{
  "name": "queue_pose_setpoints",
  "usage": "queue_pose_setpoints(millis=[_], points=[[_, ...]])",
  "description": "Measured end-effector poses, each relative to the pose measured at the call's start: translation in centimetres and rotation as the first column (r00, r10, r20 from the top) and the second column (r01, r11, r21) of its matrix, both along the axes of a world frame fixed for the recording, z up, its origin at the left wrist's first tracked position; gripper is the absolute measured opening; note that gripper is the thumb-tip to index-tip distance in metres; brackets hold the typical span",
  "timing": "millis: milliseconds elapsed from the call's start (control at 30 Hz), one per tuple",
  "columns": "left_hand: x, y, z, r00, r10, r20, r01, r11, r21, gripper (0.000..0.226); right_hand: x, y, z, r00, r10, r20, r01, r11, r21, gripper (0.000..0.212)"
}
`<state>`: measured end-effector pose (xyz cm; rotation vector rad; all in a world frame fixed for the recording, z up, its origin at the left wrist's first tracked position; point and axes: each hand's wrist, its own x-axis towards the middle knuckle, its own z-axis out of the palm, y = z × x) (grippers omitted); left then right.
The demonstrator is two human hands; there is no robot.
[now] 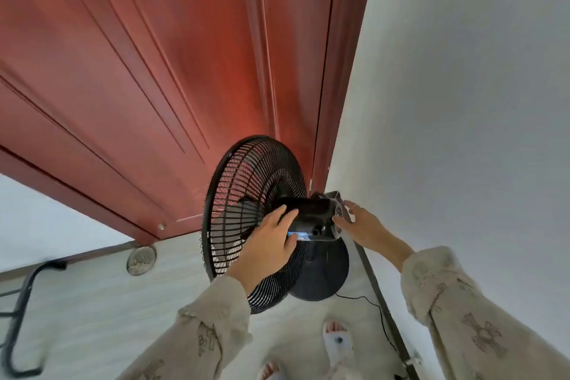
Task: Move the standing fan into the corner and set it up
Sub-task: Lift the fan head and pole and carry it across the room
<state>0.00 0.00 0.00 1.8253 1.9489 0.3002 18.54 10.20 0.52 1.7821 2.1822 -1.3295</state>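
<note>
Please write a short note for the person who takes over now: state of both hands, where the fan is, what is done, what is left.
Left hand: its grip is around the motor housing of the standing fan.
Right hand: open, fingers at the rear end of the housing.
Fan: already in the corner between the red door and the white wall, round base on the floor.
Cord: runs along the wall; plug not visible.
Left: aim the head, check power.

Pale floor (92, 302) in the corner, seen from above

The fan's round black base (324, 274) is stood on it near the skirting, with a thin black cord (374, 307) trailed alongside. A round metal disc (141, 260) is set by the red door (154, 71); two slippered feet (337, 341) are planted below.
</note>
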Motion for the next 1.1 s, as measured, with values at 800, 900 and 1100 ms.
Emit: queue_pose_setpoints(millis=[800, 900, 1100], points=[[-2.9, -1.2, -5.0, 0.422, 0.853, 0.306, -0.847, 0.491, -0.201, 0.055, -10.8, 1.5, -4.1, 0.888, -0.24, -0.393, -0.116, 0.709, -0.696, 0.037], [-5.9, -2.5, -4.7, 0.204, 0.92, 0.334, -0.881, 0.321, -0.347, 0.065, -14.2, -0.6, -4.2, 0.885, -0.254, -0.389, -0.135, 0.66, -0.739, 0.039], [-13.2, -8.0, -5.8, -0.082, 0.866, 0.493, -0.866, 0.183, -0.466, 0.077, -20.3, -4.1, -7.1, 0.902, -0.221, -0.371, -0.097, 0.733, -0.673, 0.032]])
